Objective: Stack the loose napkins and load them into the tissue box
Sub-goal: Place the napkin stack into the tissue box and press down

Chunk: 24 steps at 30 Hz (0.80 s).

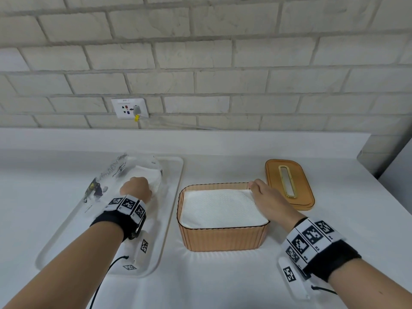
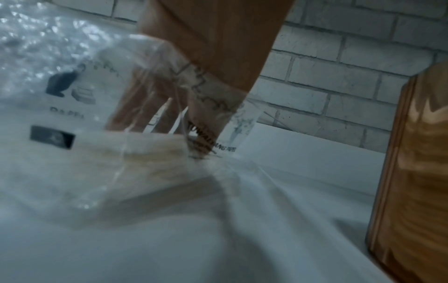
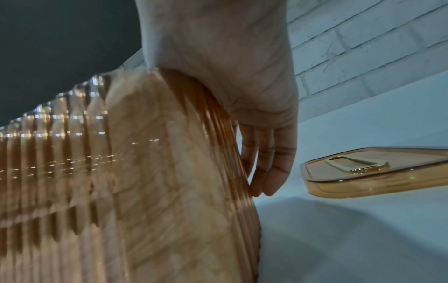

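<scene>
An amber ribbed tissue box (image 1: 223, 238) stands open on the white counter (image 1: 223, 282) near the middle, with a stack of white napkins (image 1: 219, 207) lying flat inside it and filling it almost to the rim. The right hand (image 1: 268, 202) rests on the box's far right corner: the thumb lies over the rim on the corner of the napkins, while the wrist view shows the fingers (image 3: 269, 164) hanging straight and relaxed down the outside of the ribbed wall, touching it without gripping. To the right of the box, a little farther back and apart from it, its amber lid (image 1: 289, 185) lies flat on the counter with the gold-edged slot facing up.

To the left of the box sits a white tray (image 1: 169, 210). On its far part lies a clear printed plastic bag (image 1: 111, 175) with more white napkins (image 2: 116, 168) inside. The left hand (image 1: 136, 188) is pushed into the bag's open mouth; seen from the wrist, its fingers (image 2: 150, 107) point down through the plastic onto the top of that stack. The view there is blurred, so whether they pinch any napkins or only touch them cannot be told.

A wall socket (image 1: 130, 108) with a grey plug sits in the white brick wall (image 1: 245, 63) behind the counter.
</scene>
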Tool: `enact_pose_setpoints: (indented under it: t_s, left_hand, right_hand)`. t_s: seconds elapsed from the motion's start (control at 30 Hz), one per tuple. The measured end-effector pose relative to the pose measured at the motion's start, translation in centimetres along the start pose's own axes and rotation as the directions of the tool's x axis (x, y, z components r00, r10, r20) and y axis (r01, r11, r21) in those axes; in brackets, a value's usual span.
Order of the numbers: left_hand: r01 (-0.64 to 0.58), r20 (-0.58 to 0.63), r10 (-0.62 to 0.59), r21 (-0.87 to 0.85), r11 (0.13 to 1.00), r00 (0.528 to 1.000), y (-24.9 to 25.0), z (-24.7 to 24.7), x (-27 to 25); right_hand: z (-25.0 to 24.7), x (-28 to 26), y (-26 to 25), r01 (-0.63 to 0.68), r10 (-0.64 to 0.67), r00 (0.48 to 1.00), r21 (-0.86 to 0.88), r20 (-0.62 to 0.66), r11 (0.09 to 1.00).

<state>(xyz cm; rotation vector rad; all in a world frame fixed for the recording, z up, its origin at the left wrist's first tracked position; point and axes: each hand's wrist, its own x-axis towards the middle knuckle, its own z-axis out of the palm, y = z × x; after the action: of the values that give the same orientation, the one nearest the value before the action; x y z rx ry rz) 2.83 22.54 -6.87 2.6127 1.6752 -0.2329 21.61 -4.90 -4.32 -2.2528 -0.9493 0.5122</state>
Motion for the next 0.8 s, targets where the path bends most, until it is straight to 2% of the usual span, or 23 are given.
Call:
enact_pose_setpoints:
  t_s: [0.37,0.57,0.8]
  left_hand:
    - [0.013,-0.026,-0.017,-0.146,0.989,1.000,-0.9,0.3,0.7]
    - [0.014,-0.004,-0.014,-0.061,0.998,1.000,-0.2,0.5,0.1]
    - [0.021,-0.064,-0.016,0.081,0.997,0.998,0.4,0.6,-0.1]
  right_hand:
    - [-0.1,-0.1,-0.2,-0.007,0.007,1.000,0.017,0.014,1.000]
    - [-0.2,-0.3,-0.3,-0.007,0.007,1.000,0.002,0.018,1.000]
    - [-0.2,-0.3,-0.2,-0.006,0.006,1.000,-0.007,0.014,1.000]
